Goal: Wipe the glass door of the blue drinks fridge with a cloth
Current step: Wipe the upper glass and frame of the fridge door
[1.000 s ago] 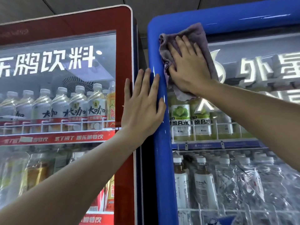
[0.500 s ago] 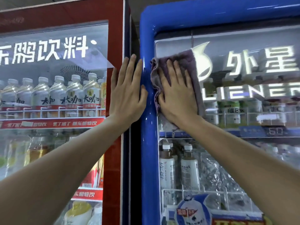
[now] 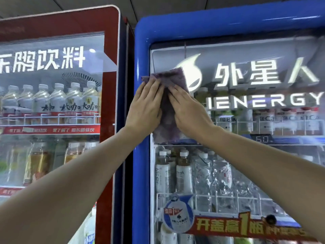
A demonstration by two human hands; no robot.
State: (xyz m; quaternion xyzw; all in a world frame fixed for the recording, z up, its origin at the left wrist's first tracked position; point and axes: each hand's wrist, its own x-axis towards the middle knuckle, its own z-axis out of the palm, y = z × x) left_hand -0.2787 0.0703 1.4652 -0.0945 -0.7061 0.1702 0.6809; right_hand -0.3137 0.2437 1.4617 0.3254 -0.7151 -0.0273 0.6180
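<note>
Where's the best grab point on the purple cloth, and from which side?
Probably the free top edge of the purple cloth: it sticks out above both hands, bunched into a fold, so come from above and pinch it. The middle is pinned flat under the left hand and right hand against the glass door; the bottom edge lies flat, harder to pinch.

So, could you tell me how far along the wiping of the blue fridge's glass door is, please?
Early, by the look of it. Nothing shows clearly as finished. In hand: the left hand and right hand press the purple cloth flat on the glass door at its upper left edge, partly over the blue frame. Left: the wide glass to the right and everything below.
</note>
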